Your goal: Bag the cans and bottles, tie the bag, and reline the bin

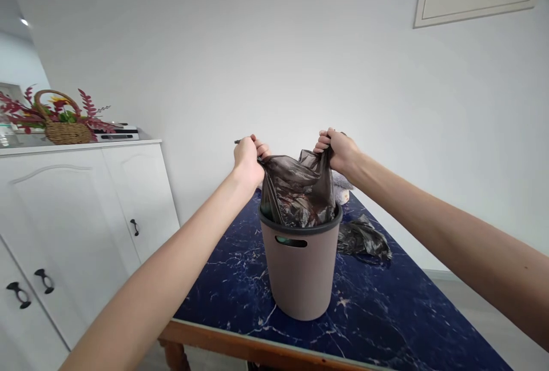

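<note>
Head view: my left hand [247,158] fisted on left edge of dark bin bag [299,191], my right hand [338,149] fisted on right edge. Bag hangs straight below both fists, long axis vertical, lower part seated in taupe bin [300,271] on blue marble table [386,314]. Both hands equally near. Second crumpled bag [363,239] lies right of bin.

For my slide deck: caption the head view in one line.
Left hand and right hand grip the dark bag in a bin on a blue marbled table.
</note>
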`<state>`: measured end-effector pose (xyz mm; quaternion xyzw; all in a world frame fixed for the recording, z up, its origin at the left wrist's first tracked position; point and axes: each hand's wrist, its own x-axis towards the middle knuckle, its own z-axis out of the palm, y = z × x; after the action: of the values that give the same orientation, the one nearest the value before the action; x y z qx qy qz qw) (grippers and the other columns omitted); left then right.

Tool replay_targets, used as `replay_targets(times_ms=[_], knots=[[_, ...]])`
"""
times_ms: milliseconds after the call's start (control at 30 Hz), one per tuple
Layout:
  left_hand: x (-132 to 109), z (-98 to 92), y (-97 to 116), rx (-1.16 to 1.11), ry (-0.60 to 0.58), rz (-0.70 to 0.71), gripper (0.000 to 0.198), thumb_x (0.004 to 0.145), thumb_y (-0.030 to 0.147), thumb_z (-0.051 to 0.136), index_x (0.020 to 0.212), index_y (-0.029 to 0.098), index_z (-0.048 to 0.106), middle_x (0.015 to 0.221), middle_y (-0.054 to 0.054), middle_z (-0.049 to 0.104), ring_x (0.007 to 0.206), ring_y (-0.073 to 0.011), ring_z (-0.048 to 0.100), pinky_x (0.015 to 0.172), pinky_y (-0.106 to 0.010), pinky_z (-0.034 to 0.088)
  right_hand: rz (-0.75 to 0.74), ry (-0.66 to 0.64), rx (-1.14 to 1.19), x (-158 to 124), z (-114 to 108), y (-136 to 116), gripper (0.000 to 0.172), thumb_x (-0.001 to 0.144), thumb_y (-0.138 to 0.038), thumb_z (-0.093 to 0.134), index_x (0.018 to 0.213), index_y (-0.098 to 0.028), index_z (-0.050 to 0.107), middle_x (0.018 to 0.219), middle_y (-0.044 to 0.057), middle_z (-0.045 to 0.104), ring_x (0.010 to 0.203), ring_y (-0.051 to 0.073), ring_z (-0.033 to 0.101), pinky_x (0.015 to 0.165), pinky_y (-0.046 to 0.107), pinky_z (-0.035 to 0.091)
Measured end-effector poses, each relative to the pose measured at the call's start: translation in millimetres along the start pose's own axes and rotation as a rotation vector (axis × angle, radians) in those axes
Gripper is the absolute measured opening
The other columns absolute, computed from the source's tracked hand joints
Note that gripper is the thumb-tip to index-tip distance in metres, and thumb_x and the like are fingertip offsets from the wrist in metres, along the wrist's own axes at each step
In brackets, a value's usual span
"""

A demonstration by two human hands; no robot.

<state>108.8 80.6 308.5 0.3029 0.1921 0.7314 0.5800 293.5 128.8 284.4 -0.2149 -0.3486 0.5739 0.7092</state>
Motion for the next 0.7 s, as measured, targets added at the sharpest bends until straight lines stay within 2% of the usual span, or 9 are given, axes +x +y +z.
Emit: replay_targets(times_ms=[100, 167, 267, 367, 467, 567, 633, 700], knots=[[11.9, 2.6, 3.7, -0.058, 0.043, 0.008, 0.029, 0.095, 0.005, 0.04, 0.072, 0.023, 0.036, 0.053, 0.011, 0.021, 0.036, -0.0059, 0.02, 0.039, -0.02, 0.018, -0.022, 0.05, 0.026, 11.7, -7.5, -9.0, 0.034, 0.11, -0.018, 0.035, 0.078, -0.025, 0.039, 0.054, -0.011, 0.024, 0.039, 0.009, 0.028, 0.036, 0.017, 0.034], [18.6, 0.9, 6.9, -0.086, 0.072, 0.026, 0.028, 0.095, 0.006, 0.041, 0.073, 0.023, 0.035, 0.052, 0.011, 0.023, 0.036, -0.0063, 0.021, 0.039, -0.02, 0.018, -0.043, 0.103, 0.045, 19.7, -15.6, -12.2, 0.032, 0.11, -0.019, 0.039, 0.079, -0.023, 0.044, 0.056, -0.011, 0.028, 0.04, 0.007, 0.031, 0.038, 0.016, 0.036], [28.4, -5.0, 10.5, -0.108, 0.118, 0.057, 0.027, 0.095, 0.008, 0.041, 0.073, 0.023, 0.035, 0.051, 0.011, 0.026, 0.035, -0.0067, 0.023, 0.04, -0.02, 0.02, -0.073, 0.204, 0.07, 30.4, -30.2, -10.6, 0.022, 0.109, -0.031, 0.055, 0.092, -0.017, 0.059, 0.069, -0.008, 0.05, 0.048, 0.005, 0.043, 0.044, 0.016, 0.041], [40.4, -11.0, 9.2, -0.116, 0.169, 0.079, 0.027, 0.094, 0.008, 0.041, 0.073, 0.023, 0.035, 0.05, 0.01, 0.03, 0.035, -0.0073, 0.026, 0.042, -0.02, 0.024, -0.083, 0.291, 0.082, 39.5, -41.9, -3.8, 0.023, 0.105, -0.037, 0.065, 0.113, -0.015, 0.066, 0.095, 0.001, 0.067, 0.067, 0.009, 0.062, 0.057, 0.022, 0.054], [57.3, -13.2, 3.8, -0.12, 0.227, 0.091, 0.028, 0.092, 0.007, 0.041, 0.072, 0.024, 0.031, 0.05, 0.01, 0.031, 0.035, -0.0076, 0.028, 0.043, -0.02, 0.025, -0.083, 0.356, 0.087, 47.9, -46.4, 3.1, 0.029, 0.104, -0.037, 0.066, 0.125, -0.016, 0.065, 0.114, 0.006, 0.069, 0.087, 0.016, 0.07, 0.073, 0.032, 0.062], [77.0, -11.6, -1.9, -0.128, 0.287, 0.09, 0.031, 0.09, 0.009, 0.046, 0.072, 0.025, 0.025, 0.05, 0.011, 0.027, 0.035, -0.0079, 0.025, 0.042, -0.021, 0.021, -0.084, 0.391, 0.089, 55.5, -43.9, 7.6, 0.034, 0.103, -0.038, 0.067, 0.13, -0.017, 0.064, 0.124, 0.008, 0.068, 0.099, 0.02, 0.07, 0.083, 0.038, 0.063], [87.9, -8.9, -4.3, -0.134, 0.312, 0.079, 0.035, 0.088, 0.012, 0.051, 0.074, 0.026, 0.023, 0.051, 0.011, 0.025, 0.035, -0.0085, 0.024, 0.042, -0.022, 0.019, -0.079, 0.394, 0.094, 59.1, -39.4, 8.7, 0.034, 0.103, -0.038, 0.067, 0.13, -0.017, 0.064, 0.124, 0.008, 0.068, 0.099, 0.02, 0.07, 0.083, 0.038, 0.063], [94.9, -4.7, -5.0, -0.144, 0.307, 0.066, 0.036, 0.09, 0.015, 0.052, 0.075, 0.027, 0.022, 0.051, 0.011, 0.024, 0.035, -0.009, 0.023, 0.042, -0.022, 0.019, -0.07, 0.381, 0.103, 60.9, -33.3, 7.6, 0.032, 0.103, -0.039, 0.067, 0.127, -0.016, 0.064, 0.117, 0.007, 0.069, 0.092, 0.018, 0.07, 0.077, 0.034, 0.062]])
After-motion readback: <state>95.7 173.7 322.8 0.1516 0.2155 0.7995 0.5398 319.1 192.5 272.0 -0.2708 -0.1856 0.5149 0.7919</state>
